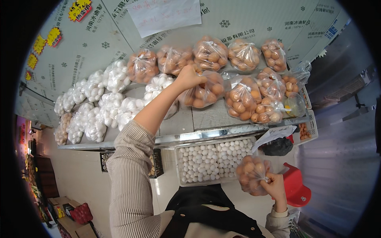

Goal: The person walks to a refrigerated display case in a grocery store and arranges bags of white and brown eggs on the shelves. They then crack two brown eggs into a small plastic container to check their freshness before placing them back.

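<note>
My left hand (192, 78) reaches across the metal-edged shelf. Its fingers are closed on the gathered top of a clear plastic bag of brown eggs (201, 97), which sits at or just over the shelf surface; contact beneath it cannot be made out. Low on the right, my right hand (274, 185) grips the knotted neck of a second bag of brown eggs (252, 175). That bag hangs in front of the shelf, by the right end of a crate of white eggs (198, 163).
More bags of brown eggs (210, 53) line the back and right of the shelf (175, 126). Bags of white eggs (111, 108) fill its left. A clear plastic tub (295, 104) stands at the right end. Below are a red plastic stool (296, 187) and a black bag (277, 146).
</note>
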`<state>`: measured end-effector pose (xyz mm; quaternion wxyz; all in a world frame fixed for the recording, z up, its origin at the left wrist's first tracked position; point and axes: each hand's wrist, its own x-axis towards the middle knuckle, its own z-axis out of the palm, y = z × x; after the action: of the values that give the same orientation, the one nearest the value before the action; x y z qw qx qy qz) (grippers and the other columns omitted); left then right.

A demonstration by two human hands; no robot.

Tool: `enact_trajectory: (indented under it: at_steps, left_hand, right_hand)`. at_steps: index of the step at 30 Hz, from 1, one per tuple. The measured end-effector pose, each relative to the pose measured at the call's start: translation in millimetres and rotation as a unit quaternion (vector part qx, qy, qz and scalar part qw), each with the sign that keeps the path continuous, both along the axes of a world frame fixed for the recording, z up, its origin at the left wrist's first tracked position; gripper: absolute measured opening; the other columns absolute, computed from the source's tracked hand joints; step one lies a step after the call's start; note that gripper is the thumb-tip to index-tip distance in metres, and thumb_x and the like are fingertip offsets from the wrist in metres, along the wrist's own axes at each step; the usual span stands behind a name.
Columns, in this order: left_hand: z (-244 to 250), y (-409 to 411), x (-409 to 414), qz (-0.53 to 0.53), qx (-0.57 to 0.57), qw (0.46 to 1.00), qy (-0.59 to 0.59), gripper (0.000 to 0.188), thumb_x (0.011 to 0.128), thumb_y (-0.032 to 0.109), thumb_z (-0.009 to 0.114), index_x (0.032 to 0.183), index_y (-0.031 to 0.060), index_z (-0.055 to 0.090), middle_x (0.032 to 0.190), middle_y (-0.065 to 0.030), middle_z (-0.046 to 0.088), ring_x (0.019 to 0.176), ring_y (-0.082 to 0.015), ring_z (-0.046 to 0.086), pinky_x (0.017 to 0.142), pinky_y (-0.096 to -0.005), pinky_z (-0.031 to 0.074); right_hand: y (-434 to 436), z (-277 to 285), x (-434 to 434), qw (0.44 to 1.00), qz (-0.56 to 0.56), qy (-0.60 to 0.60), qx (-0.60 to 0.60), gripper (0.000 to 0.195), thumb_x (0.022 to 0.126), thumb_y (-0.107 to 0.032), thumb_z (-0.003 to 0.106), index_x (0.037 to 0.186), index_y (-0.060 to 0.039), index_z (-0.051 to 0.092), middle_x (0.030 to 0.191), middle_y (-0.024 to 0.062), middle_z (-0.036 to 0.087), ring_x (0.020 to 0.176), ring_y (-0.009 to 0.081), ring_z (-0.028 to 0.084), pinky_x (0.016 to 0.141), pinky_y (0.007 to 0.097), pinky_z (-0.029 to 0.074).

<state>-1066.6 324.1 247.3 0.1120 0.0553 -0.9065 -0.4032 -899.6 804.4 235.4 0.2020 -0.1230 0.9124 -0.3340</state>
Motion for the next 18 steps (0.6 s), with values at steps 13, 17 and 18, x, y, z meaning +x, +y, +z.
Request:
enact_trajectory:
  at_steps: [13, 17, 18]
  left_hand:
    - [-12.9, 12.5, 11.9, 0.068, 0.092, 0.993, -0.038, 0.031, 0.069, 0.031, 0.065, 0.065, 0.0008, 0.069, 0.061, -0.0155, 0.064, 0.057, -0.0245, 0.063, 0.060, -0.0344, 0.050]
    - [-15.2, 17.3, 42.9, 0.100, 0.139, 0.985, -0.024, 0.032, 0.070, 0.031, 0.065, 0.067, -0.0006, 0.069, 0.061, -0.0152, 0.064, 0.056, -0.0210, 0.063, 0.058, -0.0324, 0.049]
    - [-10.5, 20.5, 50.8, 0.108, 0.146, 0.983, -0.023, 0.032, 0.071, 0.030, 0.065, 0.068, -0.0006, 0.069, 0.060, -0.0148, 0.064, 0.056, -0.0203, 0.062, 0.057, -0.0323, 0.049]
  right_hand:
    - [-76.1, 61.7, -22.2, 0.986, -0.011, 0.025, -0.163, 0.023, 0.069, -0.004, 0.063, 0.058, -0.0004, 0.043, 0.049, -0.0005, 0.032, 0.048, 0.0042, 0.029, 0.042, 0.0249, 0.026]
    - [-92.8, 71.0, -36.6, 0.970, -0.030, -0.004, -0.242, 0.024, 0.075, -0.004, 0.063, 0.059, -0.0007, 0.045, 0.049, -0.0044, 0.035, 0.049, 0.0020, 0.030, 0.043, 0.0236, 0.024]
    - [-95.5, 72.2, -40.5, 0.965, -0.031, -0.006, -0.262, 0.024, 0.076, -0.005, 0.064, 0.059, -0.0008, 0.046, 0.049, -0.0050, 0.035, 0.048, 0.0017, 0.030, 0.042, 0.0234, 0.024]
